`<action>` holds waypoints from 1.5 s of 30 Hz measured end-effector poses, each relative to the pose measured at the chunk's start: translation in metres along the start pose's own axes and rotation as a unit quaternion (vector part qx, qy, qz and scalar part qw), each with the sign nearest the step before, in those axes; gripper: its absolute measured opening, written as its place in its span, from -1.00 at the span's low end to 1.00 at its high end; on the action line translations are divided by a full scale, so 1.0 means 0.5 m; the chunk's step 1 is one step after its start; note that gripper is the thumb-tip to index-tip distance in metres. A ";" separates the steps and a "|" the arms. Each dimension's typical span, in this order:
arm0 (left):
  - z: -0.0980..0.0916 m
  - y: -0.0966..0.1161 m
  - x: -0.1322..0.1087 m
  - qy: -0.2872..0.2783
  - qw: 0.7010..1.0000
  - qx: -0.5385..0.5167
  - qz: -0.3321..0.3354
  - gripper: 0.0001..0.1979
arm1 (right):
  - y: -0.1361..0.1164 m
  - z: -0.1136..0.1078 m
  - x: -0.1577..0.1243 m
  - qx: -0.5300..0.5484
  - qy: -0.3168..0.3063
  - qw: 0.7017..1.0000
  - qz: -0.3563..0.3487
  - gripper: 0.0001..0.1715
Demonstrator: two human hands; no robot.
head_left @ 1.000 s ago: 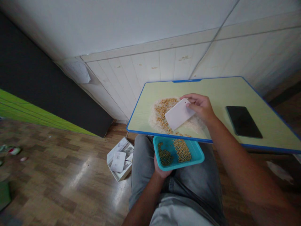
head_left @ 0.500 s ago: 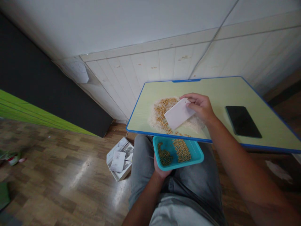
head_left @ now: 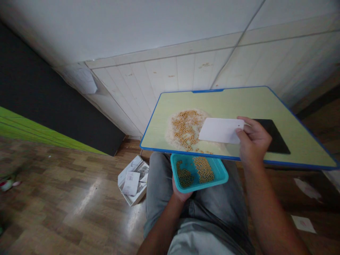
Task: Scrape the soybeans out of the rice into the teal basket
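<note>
My right hand (head_left: pixel 253 136) pinches one end of a flat white scraper (head_left: pixel 221 130) with a small hole in it. The scraper's far edge reaches the right side of a pile of yellow soybeans (head_left: pixel 184 124) lying among white rice-like grains (head_left: pixel 170 136). Below the table edge, my left hand (head_left: pixel 181 191) grips a turquoise plastic tray (head_left: pixel 218 184) from its near left side; most of its fingers are hidden underneath. Inside the tray lie two heaps of soybeans (head_left: pixel 203 169), one at the left and one near the middle.
The pale green folding table (head_left: pixel 239 101) has a blue rim. A black phone (head_left: pixel 276 140) lies on its right side, partly behind my right hand. An open white box (head_left: pixel 132 182) with papers stands on the wooden floor. A cable (head_left: pixel 230 60) runs down the wall.
My right hand has moved right with the scraper, away from the beans and in front of the phone. The scraper has turned nearly level. My left hand still holds the tray.
</note>
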State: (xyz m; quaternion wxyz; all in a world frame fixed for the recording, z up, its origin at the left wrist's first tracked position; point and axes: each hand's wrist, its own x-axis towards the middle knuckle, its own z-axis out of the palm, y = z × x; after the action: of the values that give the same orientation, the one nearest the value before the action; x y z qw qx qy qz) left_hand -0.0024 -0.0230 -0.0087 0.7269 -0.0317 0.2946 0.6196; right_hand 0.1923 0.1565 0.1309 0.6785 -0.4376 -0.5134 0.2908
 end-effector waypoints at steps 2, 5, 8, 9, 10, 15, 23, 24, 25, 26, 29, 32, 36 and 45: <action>0.016 0.000 -0.005 0.031 0.999 0.007 0.003 -0.52 | 0.000 -0.032 -0.031 -0.009 0.044 0.999 0.000 -0.52; 0.034 -0.001 -0.013 0.053 0.999 0.000 -0.004 -0.54 | -0.004 -0.067 -0.074 -0.005 0.073 0.997 0.013 -0.53; 0.041 -0.003 -0.020 0.070 0.997 -0.014 -0.004 -0.59 | -0.009 -0.083 -0.106 -0.016 0.095 0.995 0.030 -0.57; 0.041 -0.004 -0.022 0.075 0.997 -0.016 -0.002 -0.61 | -0.011 -0.085 -0.113 -0.023 0.096 0.995 0.034 -0.58; 0.040 -0.005 -0.023 0.077 0.997 -0.016 0.001 -0.63 | -0.013 -0.085 -0.118 -0.029 0.097 0.994 0.036 -0.59; 0.026 -0.005 -0.023 0.055 0.998 0.001 0.003 -0.64 | -0.016 -0.083 -0.121 -0.040 0.095 0.994 0.033 -0.61; 0.012 -0.005 -0.009 0.072 0.997 0.012 0.006 -0.60 | -0.023 -0.083 -0.119 -0.021 0.077 0.996 0.033 -0.62; 0.013 -0.005 -0.008 0.066 0.998 0.008 0.004 -0.60 | -0.026 -0.082 -0.120 -0.021 0.079 0.996 0.032 -0.62; 0.014 -0.005 -0.007 0.060 0.998 0.004 0.001 -0.60 | -0.028 -0.080 -0.120 -0.021 0.084 0.996 0.030 -0.62; 0.015 -0.005 -0.007 0.052 0.999 0.000 -0.001 -0.60 | -0.031 -0.078 -0.120 -0.023 0.089 0.995 0.028 -0.62; 0.014 -0.004 -0.009 0.025 1.000 -0.005 -0.002 -0.58 | -0.039 -0.069 -0.122 -0.030 0.089 0.995 0.027 -0.62; 0.009 -0.003 -0.010 0.002 1.000 -0.004 -0.003 -0.58 | -0.042 -0.059 -0.124 -0.034 0.075 0.996 0.025 -0.63; 0.009 -0.001 -0.010 0.003 1.000 0.001 -0.004 -0.58 | -0.040 -0.054 -0.127 -0.038 0.058 0.997 0.025 -0.63; 0.027 0.003 -0.019 0.044 0.999 0.020 0.005 -0.58 | -0.037 -0.057 -0.128 -0.021 0.068 0.997 0.020 -0.63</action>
State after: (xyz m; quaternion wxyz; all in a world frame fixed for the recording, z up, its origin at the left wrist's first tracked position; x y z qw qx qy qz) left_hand 0.0011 -0.0257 0.0073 0.7108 -0.0433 0.3388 0.6149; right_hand 0.1990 0.0858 0.1168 0.6964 -0.4808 -0.4633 0.2629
